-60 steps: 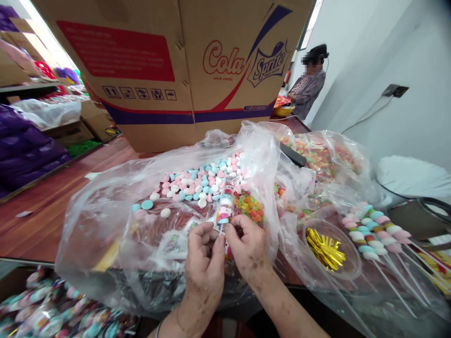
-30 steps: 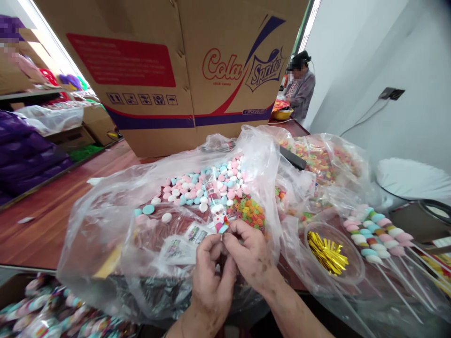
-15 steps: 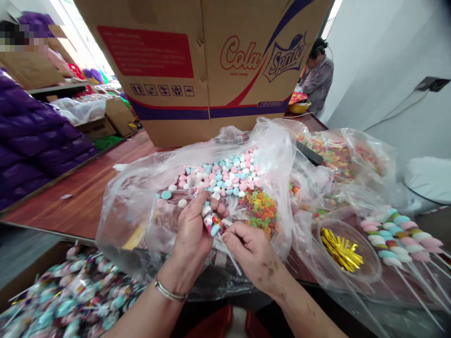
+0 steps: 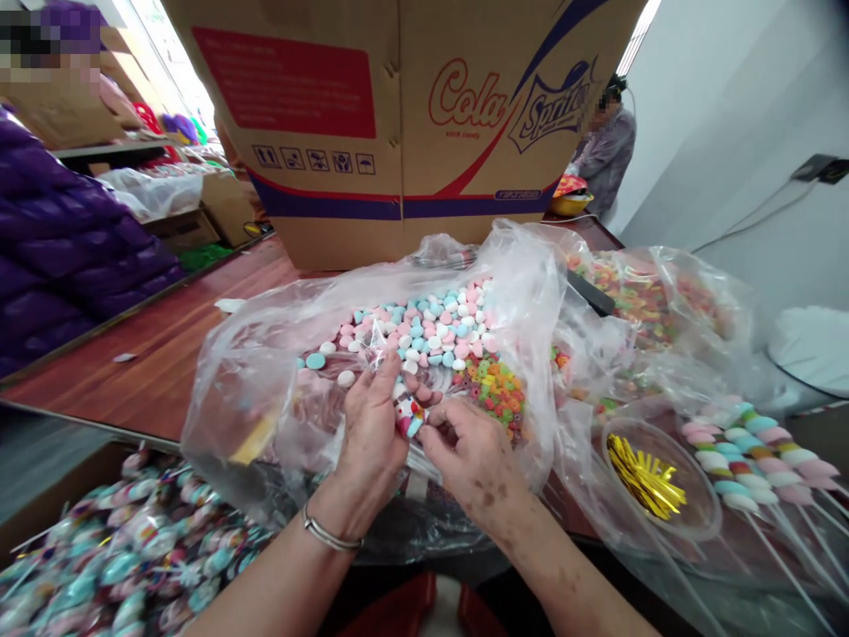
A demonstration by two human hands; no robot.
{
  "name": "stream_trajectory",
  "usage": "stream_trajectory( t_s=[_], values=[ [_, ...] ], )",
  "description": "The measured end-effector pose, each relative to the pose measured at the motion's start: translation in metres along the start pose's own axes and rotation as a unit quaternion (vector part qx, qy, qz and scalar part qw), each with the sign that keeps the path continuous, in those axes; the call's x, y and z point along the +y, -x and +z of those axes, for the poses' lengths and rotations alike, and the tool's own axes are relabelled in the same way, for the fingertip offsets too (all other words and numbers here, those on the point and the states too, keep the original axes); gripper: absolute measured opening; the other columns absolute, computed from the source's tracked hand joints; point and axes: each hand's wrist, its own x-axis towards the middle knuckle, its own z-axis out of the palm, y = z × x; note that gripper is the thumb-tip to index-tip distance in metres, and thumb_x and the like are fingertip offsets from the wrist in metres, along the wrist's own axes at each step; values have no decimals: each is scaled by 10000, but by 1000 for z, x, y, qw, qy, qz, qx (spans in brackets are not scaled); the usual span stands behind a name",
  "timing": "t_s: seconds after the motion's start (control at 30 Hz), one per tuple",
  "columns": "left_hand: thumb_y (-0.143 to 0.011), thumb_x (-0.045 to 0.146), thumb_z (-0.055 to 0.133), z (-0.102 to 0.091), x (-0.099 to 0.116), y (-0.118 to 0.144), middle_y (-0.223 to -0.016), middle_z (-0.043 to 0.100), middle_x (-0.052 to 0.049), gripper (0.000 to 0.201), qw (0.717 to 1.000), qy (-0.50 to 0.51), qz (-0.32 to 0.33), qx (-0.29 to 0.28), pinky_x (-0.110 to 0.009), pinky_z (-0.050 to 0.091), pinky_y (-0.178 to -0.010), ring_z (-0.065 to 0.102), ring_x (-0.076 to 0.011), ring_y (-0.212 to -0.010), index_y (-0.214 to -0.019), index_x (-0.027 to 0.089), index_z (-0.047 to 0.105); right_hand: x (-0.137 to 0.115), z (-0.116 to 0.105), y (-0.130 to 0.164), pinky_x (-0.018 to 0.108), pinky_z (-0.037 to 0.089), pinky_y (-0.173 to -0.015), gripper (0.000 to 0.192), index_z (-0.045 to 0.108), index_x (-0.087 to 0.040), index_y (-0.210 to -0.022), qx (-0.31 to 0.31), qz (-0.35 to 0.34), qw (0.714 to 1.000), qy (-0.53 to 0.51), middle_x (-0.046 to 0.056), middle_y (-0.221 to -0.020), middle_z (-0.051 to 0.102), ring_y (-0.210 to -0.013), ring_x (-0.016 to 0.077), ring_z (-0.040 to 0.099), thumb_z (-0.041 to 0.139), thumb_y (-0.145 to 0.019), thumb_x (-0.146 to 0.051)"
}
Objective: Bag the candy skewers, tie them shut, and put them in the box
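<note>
Candy skewer (image 4: 406,414), sleeved in clear wrap, has tipped from upright to lying across the left hand (image 4: 372,433), fingers clenched round it; right hand (image 4: 472,460) pinches its stick end above the candy bag (image 4: 265,372).

The left hand (image 4: 372,425) covers most of the wrapped candy stick (image 4: 406,414); how the right hand (image 4: 472,462) grips it cannot be told. The box (image 4: 398,106) is cut off at the top edge. The skewers (image 4: 749,451) run off the right edge.
</note>
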Motion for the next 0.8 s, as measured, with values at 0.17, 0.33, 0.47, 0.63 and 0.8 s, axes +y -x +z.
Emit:
stream_trajectory(
  t_s=[0.17, 0.33, 0.47, 0.63, 0.8],
  values=[
    [-660, 297, 813, 1, -3, -2, -538, 575, 66, 329, 1000, -5, -13, 4, -247, 511, -531, 627, -138, -519, -766, 181, 523, 0, 1, -2, 298, 458, -748, 152, 634, -184, -748, 29, -14, 997, 72, 63, -787, 673, -774, 198, 629, 504, -801, -126],
    [-636, 276, 823, -1, -7, -5, -557, 613, 43, 307, 1000, -22, -12, 5, -208, 456, -457, 588, -111, -467, -733, 164, 554, 0, -6, -4, 237, 435, -660, 151, 625, -205, -691, 1, 17, 999, 50, 11, -724, 670, -687, 154, 609, 541, -794, -132],
    [-661, 254, 812, -2, -9, -6, -538, 626, 23, 254, 999, -23, -25, 6, -199, 478, -473, 573, -99, -447, -721, 149, 589, 2, -10, -4, 227, 432, -654, 174, 620, -205, -703, -14, 24, 999, 35, 1, -737, 682, -657, 137, 596, 525, -830, -132],
    [-636, 231, 832, -1, -10, -5, -506, 599, 38, 277, 999, -19, -45, 18, -197, 452, -421, 566, -113, -428, -711, 164, 573, 6, -2, 1, 286, 441, -746, 212, 595, -193, -737, 82, -84, 984, 130, 60, -766, 654, -764, 191, 591, 444, -856, -105],
    [-680, 258, 806, 0, -11, -8, -516, 596, 23, 270, 996, -21, -81, 23, -200, 464, -435, 563, -105, -438, -668, 148, 560, 4, -5, 4, 270, 436, -653, 240, 519, -204, -662, 117, -88, 987, 63, 29, -663, 568, -654, 166, 527, 421, -860, -111]
  ],
)
